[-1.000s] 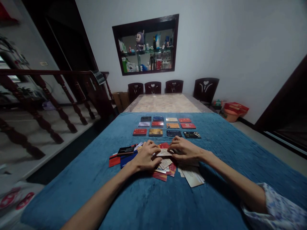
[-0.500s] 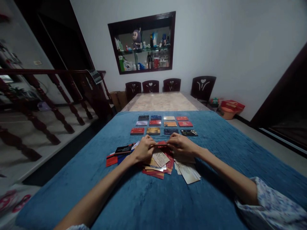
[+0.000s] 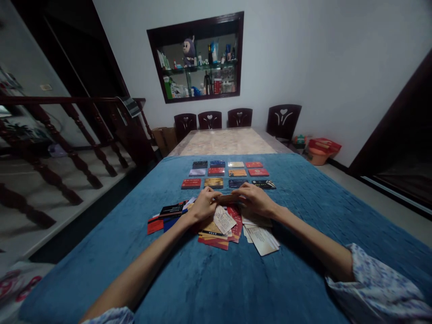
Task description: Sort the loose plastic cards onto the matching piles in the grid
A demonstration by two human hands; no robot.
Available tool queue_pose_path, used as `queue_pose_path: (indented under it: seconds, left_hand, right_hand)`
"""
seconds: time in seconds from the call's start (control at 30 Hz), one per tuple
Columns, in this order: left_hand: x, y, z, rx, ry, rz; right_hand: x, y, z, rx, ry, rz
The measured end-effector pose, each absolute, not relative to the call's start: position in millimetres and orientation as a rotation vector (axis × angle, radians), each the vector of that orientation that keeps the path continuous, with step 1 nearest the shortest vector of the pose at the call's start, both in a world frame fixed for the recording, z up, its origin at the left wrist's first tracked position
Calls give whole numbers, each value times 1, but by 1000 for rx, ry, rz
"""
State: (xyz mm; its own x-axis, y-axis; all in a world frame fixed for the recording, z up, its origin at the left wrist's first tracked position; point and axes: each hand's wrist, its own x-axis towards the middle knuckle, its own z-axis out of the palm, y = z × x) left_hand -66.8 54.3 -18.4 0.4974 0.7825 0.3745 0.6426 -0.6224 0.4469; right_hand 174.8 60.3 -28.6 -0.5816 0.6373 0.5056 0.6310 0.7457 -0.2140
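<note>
Between my two hands a card is held by its ends, its face tipped partly toward me. My left hand pinches the left end and my right hand the right end. Under them lies a loose heap of cards: a pale card on top, yellow and red cards below it, whitish cards to the right. Black, red and blue cards spread out left of my left hand. Beyond my hands, small card stacks stand in three rows.
A blue cloth covers the near part of the table, with a bare marbled top at the far end. Dark chairs stand behind it. A wooden railing runs along the left. A reddish basin sits on the floor at right.
The held card has tilted so more of its face shows, and both hands have lifted slightly. The whole view has shifted a little.
</note>
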Motion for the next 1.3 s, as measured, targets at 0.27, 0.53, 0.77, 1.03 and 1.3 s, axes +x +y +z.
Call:
queue_pose_path:
  seconds: [0.27, 0.53, 0.77, 1.03, 1.3]
  left_hand:
    - [-69, 59, -32, 2449, 1230, 917]
    - [-66, 55, -26, 2485, 1237, 901]
    - [-67, 56, -22, 2471, 1284, 902]
    - [-65, 56, -25, 2502, 1351, 918]
    - [-63, 58, -29, 2528, 1360, 941]
  right_hand:
    - [178, 64, -36, -1031, -2373, -12]
    - [178, 67, -39, -975, -2386, -84]
    - [174, 67, -40, -986, -2369, -93]
    - [174, 68, -44, -989, -2350, -100]
    - [173, 68, -47, -984, -2322, -118]
